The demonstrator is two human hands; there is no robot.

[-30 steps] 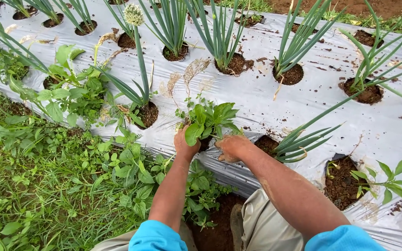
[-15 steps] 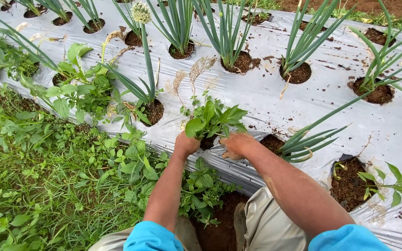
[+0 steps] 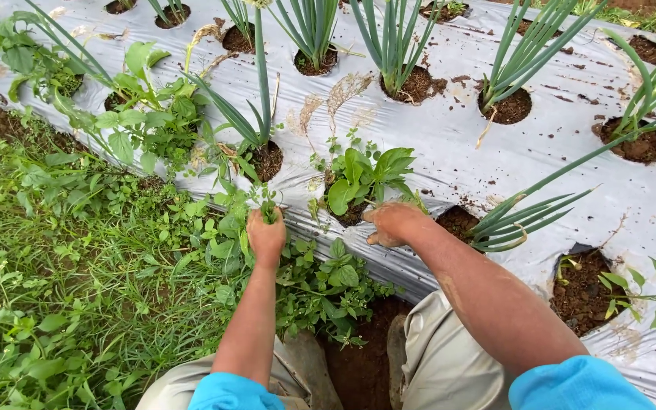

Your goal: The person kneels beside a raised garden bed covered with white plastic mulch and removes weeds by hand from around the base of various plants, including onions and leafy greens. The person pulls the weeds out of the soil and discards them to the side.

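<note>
Garden bed under silver plastic sheet point(image 3: 449, 144), left hand point(image 3: 266, 235) fisted round pulled weeds point(image 3: 269, 209), right hand point(image 3: 390, 224) curled, gripping leafy weed point(image 3: 366, 178) base in planting hole to uproot.

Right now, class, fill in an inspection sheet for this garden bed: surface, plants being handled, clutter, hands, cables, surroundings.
Surface: silver plastic mulch sheet over a raised bed, with round planting holes, flecked with soil.
Plants being handled: small green sprig in the fist; broad-leaved weed clump growing in a hole.
Clutter: dry grass seed heads; loose soil crumbs.
Hands: left hand closed on the sprig; right hand at the weed clump's base, grip unclear.
Cables: nothing seen.
Surroundings: onion-like plants in the holes; low weeds and grass beside the bed; bare soil by the knees.
</note>
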